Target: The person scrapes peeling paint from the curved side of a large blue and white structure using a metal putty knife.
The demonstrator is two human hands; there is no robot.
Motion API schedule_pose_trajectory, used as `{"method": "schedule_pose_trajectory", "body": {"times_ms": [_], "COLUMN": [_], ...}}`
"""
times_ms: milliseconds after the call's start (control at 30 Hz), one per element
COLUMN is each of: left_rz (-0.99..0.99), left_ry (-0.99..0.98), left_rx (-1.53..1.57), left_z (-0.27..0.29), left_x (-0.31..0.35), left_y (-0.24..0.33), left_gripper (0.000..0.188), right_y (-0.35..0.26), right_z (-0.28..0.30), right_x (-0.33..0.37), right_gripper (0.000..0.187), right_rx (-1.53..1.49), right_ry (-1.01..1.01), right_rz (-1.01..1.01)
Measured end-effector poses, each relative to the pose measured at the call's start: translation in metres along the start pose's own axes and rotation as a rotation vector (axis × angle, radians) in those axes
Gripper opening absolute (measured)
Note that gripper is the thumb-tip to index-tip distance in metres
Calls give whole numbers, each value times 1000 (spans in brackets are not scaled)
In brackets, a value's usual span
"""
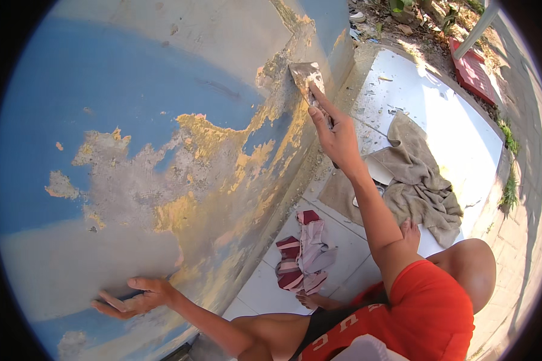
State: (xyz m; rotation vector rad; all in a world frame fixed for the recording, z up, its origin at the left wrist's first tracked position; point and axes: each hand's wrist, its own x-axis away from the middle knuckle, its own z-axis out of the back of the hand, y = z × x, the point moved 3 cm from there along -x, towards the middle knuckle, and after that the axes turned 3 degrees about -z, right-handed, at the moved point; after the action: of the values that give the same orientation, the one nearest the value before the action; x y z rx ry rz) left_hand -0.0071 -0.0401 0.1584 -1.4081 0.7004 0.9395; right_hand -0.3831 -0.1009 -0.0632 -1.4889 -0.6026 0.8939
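My right hand (337,137) is closed around a scraper (307,77), a forefinger stretched along its wide, paint-smeared metal blade. The blade lies against the painted wall (162,84), at the edge of a bare strip near the wall's far right side. Lower on the left, my left hand (135,299) rests on the wall with its fingers apart and nothing in them. Blue and pale grey paint covers much of the wall. Between my hands spreads a large peeled patch (138,180) of grey and yellowish under-layers with ragged edges.
White tiles (355,259) run along the wall's foot, with paint flakes scattered farther off. A grey-brown towel (418,174) lies crumpled by my right forearm. Nearer is a maroon and pink striped cloth (304,253). My bare feet are beside them. A red plastic piece (473,71) lies far right.
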Motion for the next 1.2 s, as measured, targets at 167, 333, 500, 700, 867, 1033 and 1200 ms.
{"method": "schedule_pose_trajectory", "body": {"times_ms": [167,333,500,700,867,1033,1200], "left_rz": [43,38,23,48,56,48,55], "left_ry": [19,13,5,27,12,9,12], "left_rx": [76,50,38,72,60,-15,18], "left_z": [-3,-6,-6,-3,-9,-2,-8], "left_x": [1,4,2,1,7,2,9], "left_y": [6,3,6,-1,6,2,3], "left_gripper": [56,56,56,56,58,57,57], "right_y": [5,-6,2,2,-6,10,-14], "right_z": [0,3,3,-2,11,-6,14], "right_x": [6,1,0,13,-10,11,-9], "right_gripper": [43,43,44,44,43,44,43], "right_rx": [25,2,-6,13,33,149,6], "right_ry": [-35,5,-33,-48,-5,23,-12], "right_rz": [-7,-68,-51,-54,-142,141,-346]}}
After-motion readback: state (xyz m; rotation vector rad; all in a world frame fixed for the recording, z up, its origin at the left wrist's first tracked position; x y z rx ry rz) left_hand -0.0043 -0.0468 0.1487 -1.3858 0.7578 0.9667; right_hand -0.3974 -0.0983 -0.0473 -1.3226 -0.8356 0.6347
